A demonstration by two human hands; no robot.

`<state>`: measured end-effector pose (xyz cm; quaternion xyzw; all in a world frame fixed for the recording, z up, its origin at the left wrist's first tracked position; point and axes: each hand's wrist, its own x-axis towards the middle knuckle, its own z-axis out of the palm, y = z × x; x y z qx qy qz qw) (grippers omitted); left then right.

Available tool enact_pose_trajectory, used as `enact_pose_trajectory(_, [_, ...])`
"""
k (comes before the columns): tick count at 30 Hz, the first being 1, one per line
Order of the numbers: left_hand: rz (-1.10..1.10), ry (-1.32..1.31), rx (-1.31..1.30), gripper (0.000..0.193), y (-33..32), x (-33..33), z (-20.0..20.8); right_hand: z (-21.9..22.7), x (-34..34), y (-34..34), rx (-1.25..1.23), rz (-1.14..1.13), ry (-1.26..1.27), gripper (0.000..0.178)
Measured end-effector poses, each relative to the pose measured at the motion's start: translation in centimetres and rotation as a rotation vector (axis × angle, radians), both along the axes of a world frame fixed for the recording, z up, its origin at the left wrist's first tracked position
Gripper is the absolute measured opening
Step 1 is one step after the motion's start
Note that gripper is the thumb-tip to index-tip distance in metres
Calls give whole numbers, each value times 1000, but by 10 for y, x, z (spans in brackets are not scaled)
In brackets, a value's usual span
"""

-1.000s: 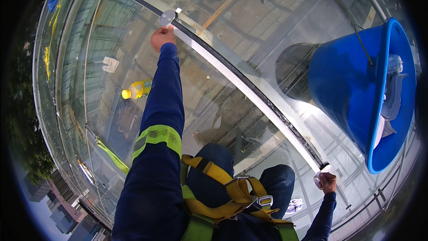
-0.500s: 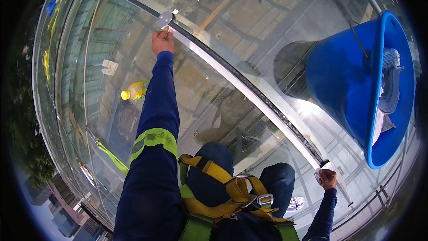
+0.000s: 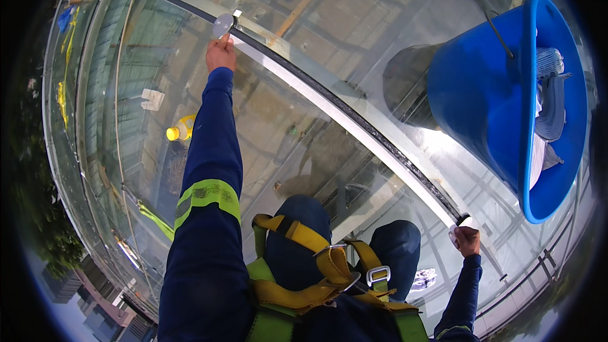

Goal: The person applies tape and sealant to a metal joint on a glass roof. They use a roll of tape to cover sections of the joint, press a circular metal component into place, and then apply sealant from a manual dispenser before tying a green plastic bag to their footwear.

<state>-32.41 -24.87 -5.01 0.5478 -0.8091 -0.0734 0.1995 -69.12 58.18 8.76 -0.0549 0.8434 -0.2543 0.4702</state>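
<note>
A long white strip (image 3: 380, 151) stretches between my two hands across the glass panels, running alongside a black joint (image 3: 339, 102). At its far left end, my left hand (image 3: 221, 57) pinches the strip just below a round grey metal disc (image 3: 223, 25). My right hand (image 3: 467, 240) is closed at the near right end, beside a whitish round piece (image 3: 465, 220); its fingertips are partly hidden. Below the strip, my bent knees (image 3: 396, 247) face the glass, with a yellow harness strap (image 3: 304, 234) hanging above them.
A blue bucket (image 3: 475, 82) holding cloths (image 3: 552, 107) rests at the right. Left of my left arm are a yellow-capped bottle (image 3: 182, 128), a pale scrap (image 3: 152, 99) and a rope (image 3: 118, 82). A green strap (image 3: 156, 221) lies nearer. Trees (image 3: 38, 196) and buildings show beyond the left edge.
The whole view has shifted slightly, so the disc, bottle and bucket sit a little higher and further left. Both hands keep their places at the strip's ends.
</note>
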Motion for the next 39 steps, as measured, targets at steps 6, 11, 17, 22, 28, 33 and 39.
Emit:
enact_pose_trajectory(6, [-53, -71, -108, 43, 21, -2, 16, -10, 4, 2, 7, 72, 20, 25])
enact_pose_trajectory(11, [-189, 88, -15, 65, 206, -54, 27, 7, 12, -1, 37, 31, 49, 25])
enact_pose_trajectory(17, [-520, -113, 245, 86, 405, -105, 62, 9, 22, -9, 2, 2, 35, 25])
enact_pose_trajectory(22, [-563, -232, 293, 82, 441, -115, 54, 2, 26, -2, 13, 28, 52, 28])
enact_pose_trajectory(28, [-533, -360, 238, 78, 446, -123, 48, 4, 24, -10, 25, 73, 101, 28])
enact_pose_trajectory(33, [-543, -246, 281, 78, 444, -120, 46, 1, 24, -6, 2, 49, 136, 27])
enact_pose_trajectory(39, [-633, -237, 246, 75, 441, -109, 44, 0, 21, -4, -21, 11, 142, 25])
